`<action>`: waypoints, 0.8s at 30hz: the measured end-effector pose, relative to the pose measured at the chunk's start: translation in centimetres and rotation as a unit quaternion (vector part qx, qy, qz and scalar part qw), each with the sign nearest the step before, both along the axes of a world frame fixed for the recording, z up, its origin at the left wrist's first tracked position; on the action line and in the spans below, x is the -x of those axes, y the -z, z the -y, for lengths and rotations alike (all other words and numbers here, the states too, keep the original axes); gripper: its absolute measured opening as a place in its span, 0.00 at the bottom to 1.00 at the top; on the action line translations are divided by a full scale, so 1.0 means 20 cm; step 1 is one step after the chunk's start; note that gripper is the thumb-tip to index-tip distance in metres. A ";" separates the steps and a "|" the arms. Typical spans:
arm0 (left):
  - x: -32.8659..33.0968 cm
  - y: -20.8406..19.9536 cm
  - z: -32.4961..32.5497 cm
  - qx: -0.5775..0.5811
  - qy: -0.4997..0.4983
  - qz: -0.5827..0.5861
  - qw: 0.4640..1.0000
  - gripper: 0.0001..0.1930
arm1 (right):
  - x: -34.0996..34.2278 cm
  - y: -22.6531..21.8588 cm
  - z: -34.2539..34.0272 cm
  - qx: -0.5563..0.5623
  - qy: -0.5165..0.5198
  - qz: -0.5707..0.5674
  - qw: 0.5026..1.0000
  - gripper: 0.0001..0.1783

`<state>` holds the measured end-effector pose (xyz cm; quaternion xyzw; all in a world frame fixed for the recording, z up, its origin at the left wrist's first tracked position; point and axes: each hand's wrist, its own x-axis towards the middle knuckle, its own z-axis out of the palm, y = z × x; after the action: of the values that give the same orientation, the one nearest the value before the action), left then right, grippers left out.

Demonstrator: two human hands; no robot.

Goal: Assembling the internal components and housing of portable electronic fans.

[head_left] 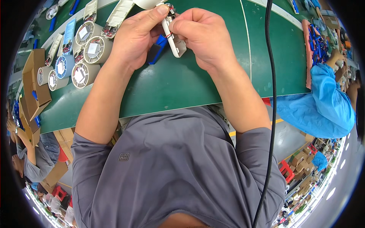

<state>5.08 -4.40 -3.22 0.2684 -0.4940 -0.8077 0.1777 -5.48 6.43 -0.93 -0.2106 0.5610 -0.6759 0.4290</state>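
My left hand (133, 40) is closed around the upper part of an opened white plastic housing (175, 46), its thumb pressing near the top end. A small circuit board and thin red and black wires show inside the housing. My right hand (209, 38) is closed at the housing's right side, thumb and forefinger pinched at the wires; what lies between the fingertips is hidden. Behind my left fingers, a blue and dark piece (157, 49) rests on the green table (167, 85). A round white part (146, 3) shows at the top edge, partly cut off.
Several round fan-like units (98, 49), white and light blue, stand on the left with opened handles. An open cardboard box (35, 81) is beyond them. A black cable (272, 76) hangs down on the right. Farther right, a pink tray (306, 53) holds blue parts near a blue-sleeved person (323, 98).
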 end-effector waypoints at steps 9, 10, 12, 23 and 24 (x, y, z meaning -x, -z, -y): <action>0.00 0.04 0.03 0.032 -0.003 0.007 0.999 0.18 | -0.01 -0.01 0.00 0.008 0.012 0.010 1.000 0.03; 0.00 0.04 0.02 0.029 -0.001 0.002 1.000 0.18 | -0.01 0.00 0.00 0.008 0.013 0.009 1.000 0.03; 0.01 0.01 0.00 0.016 -0.003 0.008 1.000 0.17 | -0.02 0.00 0.00 0.011 0.014 -0.005 1.000 0.03; 0.02 -0.01 -0.02 0.019 0.005 -0.008 1.000 0.19 | -0.05 0.01 0.00 0.019 0.036 -0.010 0.999 0.05; 0.02 0.00 -0.02 0.015 0.002 -0.012 1.000 0.19 | -0.05 0.01 0.01 0.019 0.035 -0.016 0.999 0.04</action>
<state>4.74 -3.97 -3.25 0.2550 -0.5048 -0.8035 0.1859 -4.41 6.31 -1.12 -0.2093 0.5620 -0.6976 0.3921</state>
